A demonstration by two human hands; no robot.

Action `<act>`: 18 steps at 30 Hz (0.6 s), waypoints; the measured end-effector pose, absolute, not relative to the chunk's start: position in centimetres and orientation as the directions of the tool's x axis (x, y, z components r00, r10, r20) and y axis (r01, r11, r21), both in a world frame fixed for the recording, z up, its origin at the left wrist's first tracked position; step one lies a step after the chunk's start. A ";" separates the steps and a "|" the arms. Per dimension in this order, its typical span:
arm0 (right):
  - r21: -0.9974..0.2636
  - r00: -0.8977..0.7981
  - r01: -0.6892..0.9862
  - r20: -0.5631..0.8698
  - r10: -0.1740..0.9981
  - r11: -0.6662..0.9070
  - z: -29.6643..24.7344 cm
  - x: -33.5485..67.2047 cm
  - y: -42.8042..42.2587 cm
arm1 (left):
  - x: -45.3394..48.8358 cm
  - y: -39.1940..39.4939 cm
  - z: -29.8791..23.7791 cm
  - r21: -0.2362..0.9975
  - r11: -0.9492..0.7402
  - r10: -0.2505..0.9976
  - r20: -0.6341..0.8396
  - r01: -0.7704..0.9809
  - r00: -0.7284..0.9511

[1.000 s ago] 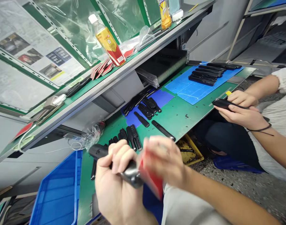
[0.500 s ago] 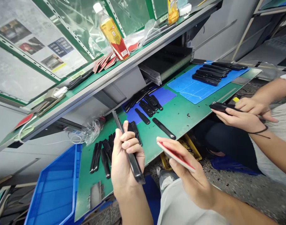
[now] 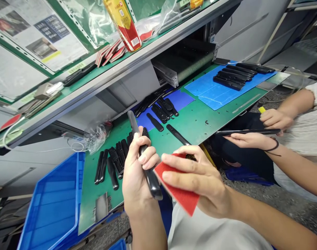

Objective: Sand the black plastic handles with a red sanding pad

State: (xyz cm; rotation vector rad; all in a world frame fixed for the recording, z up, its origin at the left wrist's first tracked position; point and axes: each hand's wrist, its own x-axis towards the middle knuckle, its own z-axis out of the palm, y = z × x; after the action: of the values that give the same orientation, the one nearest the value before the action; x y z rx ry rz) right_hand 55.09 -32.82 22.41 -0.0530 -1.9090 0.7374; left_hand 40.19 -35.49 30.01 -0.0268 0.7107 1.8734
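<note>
My left hand (image 3: 137, 173) is wrapped around a long black plastic part (image 3: 144, 159), held upright over the near edge of the green bench (image 3: 195, 125). My right hand (image 3: 197, 177) grips a red abrasive pad (image 3: 183, 196), its edge close against the black part's lower end. Just beyond my left hand several similar black parts (image 3: 111, 163) lie in a row on the bench.
A blue bin (image 3: 49, 205) sits at lower left. More black parts lie on a dark blue mat (image 3: 174, 100) and a light blue mat (image 3: 215, 93). At right a co-worker's hands (image 3: 262, 128) hold a long black strip. A shelf above carries a bottle (image 3: 123, 22).
My right hand has turned the red pad and brought it left against the black part. The co-worker's hands have lowered, holding their strip flat. The view has shifted down.
</note>
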 end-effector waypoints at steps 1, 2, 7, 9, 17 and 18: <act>-0.435 -0.466 -0.275 0.840 0.277 0.857 22.3 54.9 -33.1 | 40.1 -35.5 30.0 0.443 -0.246 0.839 -0.347 -0.862 -0.418; -0.341 -0.472 -0.287 0.863 0.178 0.895 22.2 54.7 -33.4 | 40.0 -35.5 30.0 0.423 -0.254 0.836 -0.357 -0.870 -0.418; -0.223 -0.424 -0.257 0.901 0.098 0.940 22.3 54.1 -33.2 | 39.3 -35.4 29.6 0.361 -0.272 0.818 -0.401 -0.892 -0.412; -0.206 -0.464 -0.260 0.883 0.065 0.943 22.5 53.7 -32.8 | 38.9 -35.5 29.1 0.340 -0.281 0.811 -0.417 -0.898 -0.411; -0.226 -0.560 -0.346 0.828 -0.007 0.911 19.2 50.4 -33.7 | 30.3 -35.7 24.5 0.986 0.108 0.555 -0.168 -0.130 -0.815; -0.251 -0.575 -0.379 0.818 -0.015 0.891 18.7 50.6 -33.6 | 28.6 -35.2 23.3 0.971 0.234 0.512 -0.087 0.041 -0.855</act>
State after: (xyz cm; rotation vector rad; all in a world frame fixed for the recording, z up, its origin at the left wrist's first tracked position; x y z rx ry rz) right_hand 50.63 -33.62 18.70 0.2822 -2.1392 0.5052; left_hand 28.60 -35.23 23.32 0.5082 2.1249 1.6548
